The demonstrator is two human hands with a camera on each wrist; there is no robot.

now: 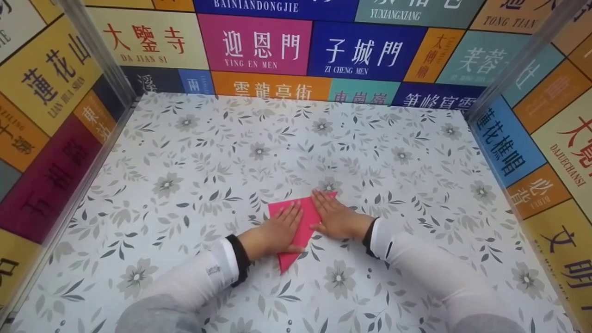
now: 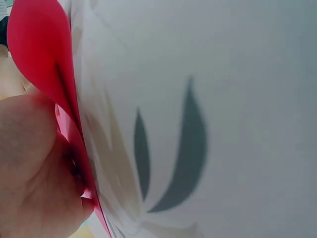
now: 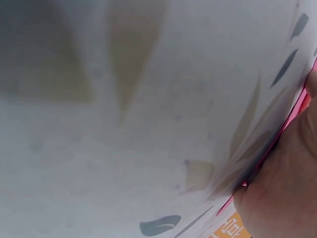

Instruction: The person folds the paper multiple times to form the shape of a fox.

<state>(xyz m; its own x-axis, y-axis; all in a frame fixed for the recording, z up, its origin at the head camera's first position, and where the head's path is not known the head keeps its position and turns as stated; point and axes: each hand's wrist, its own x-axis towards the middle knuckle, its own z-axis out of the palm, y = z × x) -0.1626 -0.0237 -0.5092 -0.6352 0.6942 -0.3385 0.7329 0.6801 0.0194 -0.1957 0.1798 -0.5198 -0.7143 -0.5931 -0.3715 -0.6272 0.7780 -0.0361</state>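
Observation:
A bright pink sheet of paper (image 1: pixel 306 227), folded into a triangle, lies on the table. My left hand (image 1: pixel 276 232) rests flat over its left part, fingers straight and pointing away from me, thumb stretched across toward the lower edge. On the paper's right corner, my right hand (image 1: pixel 340 219) presses with extended fingers. Seen from the left wrist, the near end of the paper (image 2: pixel 42 44) bulges up in a loose curve beside the left hand (image 2: pixel 29 168). The right wrist view has the right hand (image 3: pixel 285 183) low along the thin paper edge.
A white tablecloth (image 1: pixel 222 162) with grey flowers and leaves covers the table. Colourful panels with printed characters (image 1: pixel 254 44) stand along the back and both sides. Clear posts (image 1: pixel 106 64) rise at the back corners.

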